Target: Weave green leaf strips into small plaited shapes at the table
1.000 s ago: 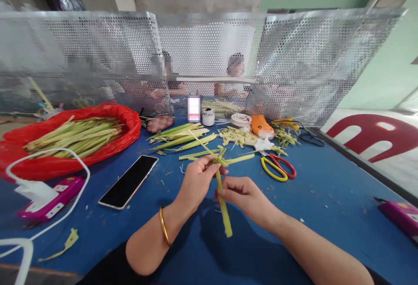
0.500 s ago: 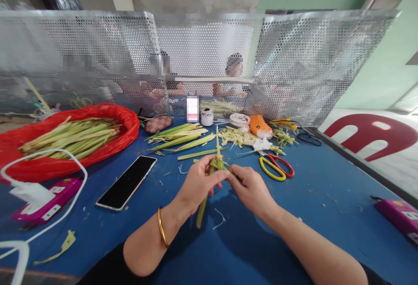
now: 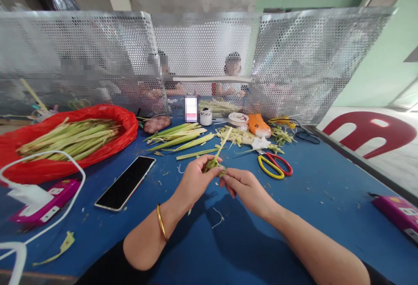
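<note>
Both hands meet over the blue table [image 3: 326, 198] on a small folded bundle of green palm-leaf strips [image 3: 214, 164]. My left hand [image 3: 195, 181], with a gold bangle [image 3: 160, 224] on the wrist, pinches the bundle from the left. My right hand [image 3: 245, 187] pinches its right side with thumb and forefinger. One strip end sticks up and away from the bundle toward the far side. Yellow and red scissors [image 3: 273, 165] lie just beyond my right hand.
A red bag [image 3: 98, 115] of leaf strips sits at the left, loose strips [image 3: 179, 136] and trimmings [image 3: 241, 136] lie behind. A black phone [image 3: 125, 182], pink boxes [image 3: 48, 200] [image 3: 396, 215], a white cable [image 3: 65, 219], tape rolls and an orange tool [image 3: 258, 125] stand about. People sit behind the perforated metal screen [image 3: 202, 58].
The long strip that hung down between my hands has been folded up into the bundle. My right hand moved up to the bundle beside the left hand.
</note>
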The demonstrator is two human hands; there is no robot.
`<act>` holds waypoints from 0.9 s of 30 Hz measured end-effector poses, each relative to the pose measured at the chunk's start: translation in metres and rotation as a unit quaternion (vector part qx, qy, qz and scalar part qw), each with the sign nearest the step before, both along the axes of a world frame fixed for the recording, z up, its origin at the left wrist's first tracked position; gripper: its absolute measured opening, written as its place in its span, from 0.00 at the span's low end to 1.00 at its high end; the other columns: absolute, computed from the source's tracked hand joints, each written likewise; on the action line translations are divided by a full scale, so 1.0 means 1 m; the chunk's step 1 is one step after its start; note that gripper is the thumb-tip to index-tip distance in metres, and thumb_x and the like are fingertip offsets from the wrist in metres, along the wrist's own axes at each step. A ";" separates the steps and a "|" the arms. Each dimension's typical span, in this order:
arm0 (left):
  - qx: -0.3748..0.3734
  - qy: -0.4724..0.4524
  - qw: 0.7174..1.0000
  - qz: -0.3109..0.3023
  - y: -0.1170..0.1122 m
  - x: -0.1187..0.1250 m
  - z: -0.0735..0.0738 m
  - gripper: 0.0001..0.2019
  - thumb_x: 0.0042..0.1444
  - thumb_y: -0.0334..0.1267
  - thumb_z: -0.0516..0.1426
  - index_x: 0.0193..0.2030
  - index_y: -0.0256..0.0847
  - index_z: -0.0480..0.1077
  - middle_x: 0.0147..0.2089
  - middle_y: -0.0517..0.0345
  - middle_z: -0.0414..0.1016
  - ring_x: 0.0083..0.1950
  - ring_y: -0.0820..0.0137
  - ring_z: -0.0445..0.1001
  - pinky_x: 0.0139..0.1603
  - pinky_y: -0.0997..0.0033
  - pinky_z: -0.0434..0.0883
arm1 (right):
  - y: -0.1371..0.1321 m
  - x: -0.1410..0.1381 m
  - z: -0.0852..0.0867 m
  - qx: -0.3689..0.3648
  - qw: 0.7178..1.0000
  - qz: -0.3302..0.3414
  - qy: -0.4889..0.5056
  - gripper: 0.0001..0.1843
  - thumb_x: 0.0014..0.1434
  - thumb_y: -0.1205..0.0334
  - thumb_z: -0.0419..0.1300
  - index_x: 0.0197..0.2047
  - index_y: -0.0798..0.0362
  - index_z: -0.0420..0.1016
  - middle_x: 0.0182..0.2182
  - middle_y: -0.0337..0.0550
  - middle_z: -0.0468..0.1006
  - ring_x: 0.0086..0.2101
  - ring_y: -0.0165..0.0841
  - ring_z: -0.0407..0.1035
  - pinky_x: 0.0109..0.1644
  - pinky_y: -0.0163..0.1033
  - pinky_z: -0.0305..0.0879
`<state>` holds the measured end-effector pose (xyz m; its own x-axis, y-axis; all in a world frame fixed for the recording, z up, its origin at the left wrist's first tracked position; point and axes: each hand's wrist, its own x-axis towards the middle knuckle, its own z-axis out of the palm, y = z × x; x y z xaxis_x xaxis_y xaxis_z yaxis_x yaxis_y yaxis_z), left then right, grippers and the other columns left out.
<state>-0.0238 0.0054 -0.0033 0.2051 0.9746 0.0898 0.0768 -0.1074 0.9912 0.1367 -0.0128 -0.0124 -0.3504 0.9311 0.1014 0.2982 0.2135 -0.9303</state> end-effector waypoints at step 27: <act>-0.140 0.015 0.985 -0.100 -0.008 -0.001 0.007 0.17 0.51 0.52 0.59 0.33 0.38 0.72 0.21 0.67 0.62 0.17 0.80 0.60 0.16 0.78 0.49 | 0.008 0.005 0.003 -0.075 0.975 -0.116 0.174 0.17 0.50 0.47 0.64 0.26 0.54 0.72 0.18 0.33 0.65 0.22 0.27 0.57 0.28 0.35 0.54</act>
<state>-0.0251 -0.0030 0.0037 0.3934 0.9005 -0.1853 0.1108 0.1537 0.9819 0.1415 -0.0046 -0.0091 -0.0978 0.9946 0.0335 -0.0179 0.0319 -0.9993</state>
